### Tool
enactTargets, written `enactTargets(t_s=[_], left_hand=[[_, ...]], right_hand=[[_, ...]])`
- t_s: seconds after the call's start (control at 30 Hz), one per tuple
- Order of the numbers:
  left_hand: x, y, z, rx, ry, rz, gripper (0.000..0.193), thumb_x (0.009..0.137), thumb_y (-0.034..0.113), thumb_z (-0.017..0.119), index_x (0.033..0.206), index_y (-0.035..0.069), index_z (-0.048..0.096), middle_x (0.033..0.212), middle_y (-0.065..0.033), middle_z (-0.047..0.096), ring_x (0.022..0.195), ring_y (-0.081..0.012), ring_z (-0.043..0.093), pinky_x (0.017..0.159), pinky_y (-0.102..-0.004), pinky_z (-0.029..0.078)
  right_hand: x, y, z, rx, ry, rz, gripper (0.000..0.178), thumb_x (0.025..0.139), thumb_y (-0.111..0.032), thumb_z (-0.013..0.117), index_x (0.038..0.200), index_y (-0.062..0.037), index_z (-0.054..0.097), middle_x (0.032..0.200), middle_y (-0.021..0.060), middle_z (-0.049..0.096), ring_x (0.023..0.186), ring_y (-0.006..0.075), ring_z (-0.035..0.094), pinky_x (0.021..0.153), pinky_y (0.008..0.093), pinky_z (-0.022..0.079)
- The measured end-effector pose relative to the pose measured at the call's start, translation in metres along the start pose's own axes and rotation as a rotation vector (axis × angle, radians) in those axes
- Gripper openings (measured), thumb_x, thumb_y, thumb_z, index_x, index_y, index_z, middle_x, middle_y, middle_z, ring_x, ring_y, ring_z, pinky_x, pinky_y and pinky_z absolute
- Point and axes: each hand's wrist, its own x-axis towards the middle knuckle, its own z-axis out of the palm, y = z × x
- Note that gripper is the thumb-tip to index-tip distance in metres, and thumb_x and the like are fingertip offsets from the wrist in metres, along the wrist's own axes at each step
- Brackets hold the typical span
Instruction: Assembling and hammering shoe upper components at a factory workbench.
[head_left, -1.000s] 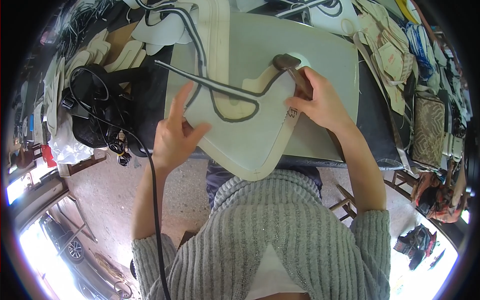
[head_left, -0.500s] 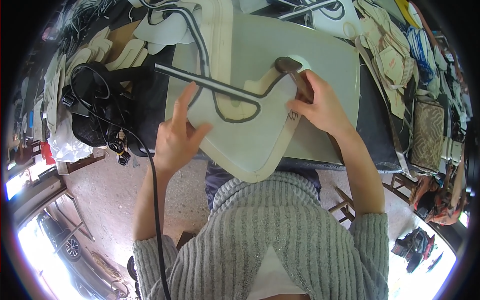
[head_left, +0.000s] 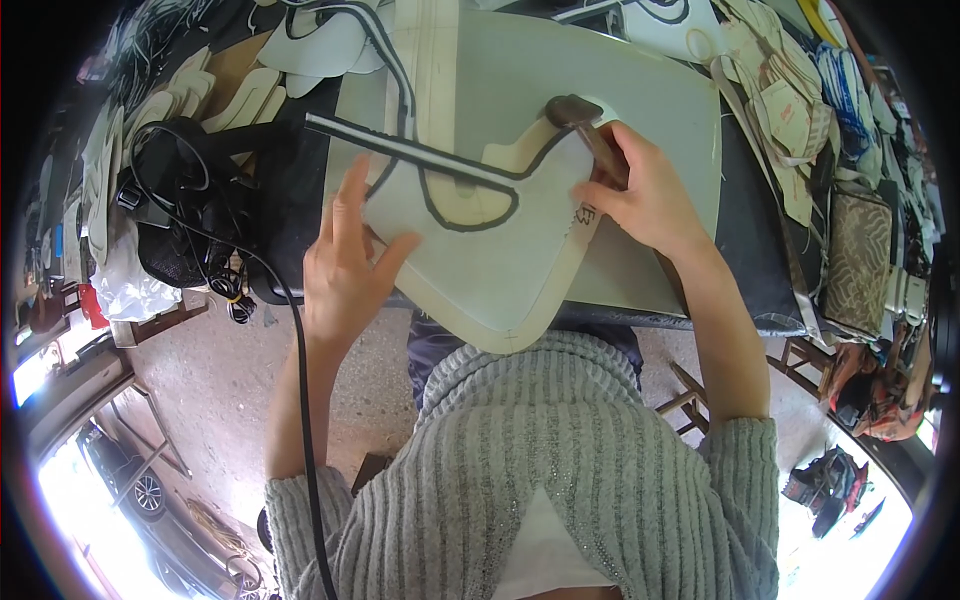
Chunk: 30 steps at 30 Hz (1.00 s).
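Observation:
My right hand (head_left: 645, 195) is closed round the handle of a small hammer (head_left: 603, 153), whose dark, rounded head rests at the upper right corner of a pale panel (head_left: 480, 260). This panel has a cream border, a curved cut-out edged in dark trim, and a point toward my lap. Along the panel's left edge lies my left hand (head_left: 350, 255), open, thumb and forefinger apart. A black-and-white strip (head_left: 410, 153) runs slantwise from the left to the cut-out's right end and follows the edge up toward the hammer head.
Beneath the panel is a grey-green board (head_left: 670, 120) on a dark table. Black bags with a cable (head_left: 200, 210) lie at the left, near stacked cream pieces (head_left: 245, 100). More cut pieces (head_left: 785, 110) and a patterned brown bundle (head_left: 858, 240) are at the right. A cable passes over my left forearm.
Both hands, the panel and the strip appear slightly higher and further left in the picture. The right hand keeps its hold on the hammer; the left hand remains at the panel's edge.

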Motion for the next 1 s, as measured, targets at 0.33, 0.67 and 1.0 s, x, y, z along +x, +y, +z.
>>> enactTargets(t_s=[0.33,0.67,1.0], left_hand=[[-0.016,0.024,0.031,0.215,0.248,0.394,0.042,0.083,-0.003,0.07,0.122,-0.006,0.056,0.107,-0.0191,0.065,0.098,-0.0353,0.064,0.082,-0.0423,0.054],[-0.039,0.035,0.059,-0.049,0.061,0.458,0.052,0.078,0.004,0.076,0.125,-0.004,0.056,0.117,-0.0176,0.065,0.108,-0.0345,0.063,0.091,-0.0436,0.051],[-0.04,0.03,0.057,0.039,-0.028,0.54,0.056,0.079,0.007,0.075,0.131,0.0,0.054,0.126,-0.0092,0.064,0.115,-0.0309,0.057,0.095,-0.0456,0.045]], right_hand=[[-0.001,-0.001,0.001,-0.049,0.016,-0.016,0.036,0.076,-0.009,0.076,0.102,0.0032,0.055,0.075,0.0106,0.062,0.069,0.0203,0.06,0.066,0.0349,0.049],[-0.001,0.001,-0.002,-0.036,0.01,0.013,0.035,0.077,-0.01,0.077,0.101,0.0031,0.055,0.075,0.01,0.063,0.069,0.0196,0.061,0.066,0.0347,0.049],[0.018,0.006,-0.014,-0.023,0.112,-0.026,0.037,0.077,-0.015,0.079,0.101,0.0038,0.059,0.076,0.0095,0.064,0.067,0.0175,0.06,0.065,0.034,0.049]])
